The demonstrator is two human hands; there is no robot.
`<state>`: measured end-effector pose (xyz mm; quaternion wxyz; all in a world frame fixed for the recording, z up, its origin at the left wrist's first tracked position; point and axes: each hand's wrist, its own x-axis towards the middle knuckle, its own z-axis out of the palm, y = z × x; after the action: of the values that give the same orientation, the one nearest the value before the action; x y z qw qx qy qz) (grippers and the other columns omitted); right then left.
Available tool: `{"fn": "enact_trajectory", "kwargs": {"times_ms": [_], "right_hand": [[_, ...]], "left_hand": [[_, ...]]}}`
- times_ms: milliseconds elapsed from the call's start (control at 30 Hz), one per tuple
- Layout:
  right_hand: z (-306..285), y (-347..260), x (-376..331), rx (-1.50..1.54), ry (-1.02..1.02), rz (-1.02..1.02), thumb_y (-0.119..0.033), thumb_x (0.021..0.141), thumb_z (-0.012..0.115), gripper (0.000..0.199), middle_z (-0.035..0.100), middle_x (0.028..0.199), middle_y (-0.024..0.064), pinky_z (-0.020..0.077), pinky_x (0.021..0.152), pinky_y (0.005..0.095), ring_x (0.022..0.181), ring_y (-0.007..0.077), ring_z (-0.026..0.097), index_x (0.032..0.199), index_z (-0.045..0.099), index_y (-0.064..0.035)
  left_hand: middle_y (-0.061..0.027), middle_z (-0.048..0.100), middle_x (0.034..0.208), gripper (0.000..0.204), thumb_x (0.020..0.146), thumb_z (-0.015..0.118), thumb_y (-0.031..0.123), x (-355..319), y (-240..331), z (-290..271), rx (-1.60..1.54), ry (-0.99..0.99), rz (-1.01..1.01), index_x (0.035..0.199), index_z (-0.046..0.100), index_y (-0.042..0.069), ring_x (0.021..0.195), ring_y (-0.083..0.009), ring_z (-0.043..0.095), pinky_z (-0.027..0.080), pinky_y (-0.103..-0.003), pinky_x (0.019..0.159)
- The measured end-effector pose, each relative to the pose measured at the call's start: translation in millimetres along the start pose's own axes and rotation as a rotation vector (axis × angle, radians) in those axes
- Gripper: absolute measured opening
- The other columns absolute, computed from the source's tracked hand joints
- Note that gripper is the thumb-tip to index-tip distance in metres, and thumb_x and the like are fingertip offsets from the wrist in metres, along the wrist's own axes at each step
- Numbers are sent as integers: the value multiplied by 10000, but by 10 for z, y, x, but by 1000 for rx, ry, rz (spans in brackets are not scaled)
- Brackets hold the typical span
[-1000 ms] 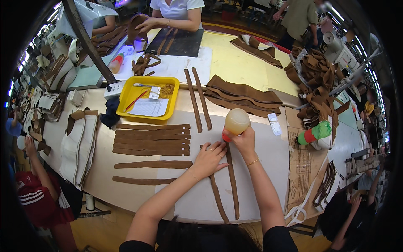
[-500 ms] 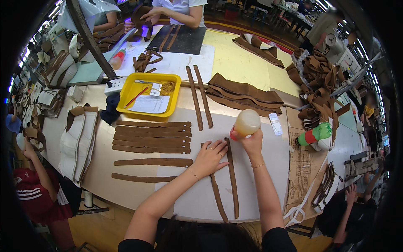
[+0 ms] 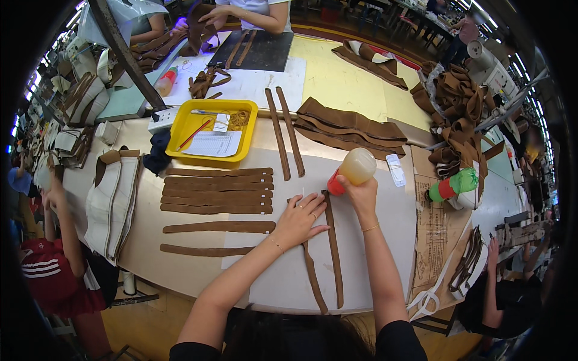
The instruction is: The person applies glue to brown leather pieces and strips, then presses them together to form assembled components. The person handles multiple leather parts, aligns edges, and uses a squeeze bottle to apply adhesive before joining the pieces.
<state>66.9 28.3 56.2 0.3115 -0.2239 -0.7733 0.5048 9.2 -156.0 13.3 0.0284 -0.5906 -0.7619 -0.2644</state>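
My right hand [image 3: 361, 195] grips a squeeze bottle [image 3: 360, 166] of yellowish liquid. Its red cap tilts down toward the top end of a long brown strip [image 3: 335, 259]; whether the tip touches the strip, I cannot tell. Fingers outstretched, my left hand [image 3: 303, 221] lies flat over the upper part of a second brown strip [image 3: 312, 280] and reaches to the first strip's edge. To the left, several brown strips [image 3: 217, 194] lie in a close stack of rows. Two more strips, an upper one [image 3: 218, 227] and a lower one [image 3: 205, 250], lie nearer to me.
A yellow tray [image 3: 253, 129] holds paper, a red pencil and rubber bands. Two upright strips [image 3: 282, 132] and wide brown bands [image 3: 349, 129] lie beyond my hands. Cardboard [image 3: 430, 228] and a green-and-red bottle [image 3: 453, 185] are at right. Co-workers sit across and at both sides.
My right hand has tipped the bottle so its red cap points more down and left, toward the strip. My left hand stays nearly where it was, its fingers slightly shifted.
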Motion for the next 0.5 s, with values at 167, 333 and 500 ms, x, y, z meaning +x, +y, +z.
{"fn": "enact_trajectory", "kwargs": {"times_ms": [167, 333, 500], "right_hand": [[27, -28, 35, -37, -16, -64, -271, 715, 818, 361, 703, 831, 89, 522, 668, 303, 743, 182, 666, 915, 670, -10], [33, -32, 35, -63, -39, -84, -272, 698, 824, 360, 702, 815, 99, 526, 659, 307, 733, 196, 674, 895, 672, -12], [-16, 31, -17, -106, -51, -121, -279, 696, 826, 362, 699, 797, 105, 531, 640, 312, 709, 204, 675, 887, 673, -12]], "left_hand": [[-90, 523, 1299, 553, 822, 628, 455, 8, 12, -33, 2, 1, -1, 1191, 578, 46, 1259, -224, 426, 320, -427, 1029], [-90, 526, 1292, 559, 817, 635, 452, 8, 12, -31, -3, -5, -12, 1199, 576, 47, 1260, -222, 426, 317, -427, 1032], [-88, 527, 1290, 564, 814, 640, 449, 2, 7, -13, -3, -13, -20, 1205, 578, 47, 1262, -218, 427, 313, -429, 1036]]}}
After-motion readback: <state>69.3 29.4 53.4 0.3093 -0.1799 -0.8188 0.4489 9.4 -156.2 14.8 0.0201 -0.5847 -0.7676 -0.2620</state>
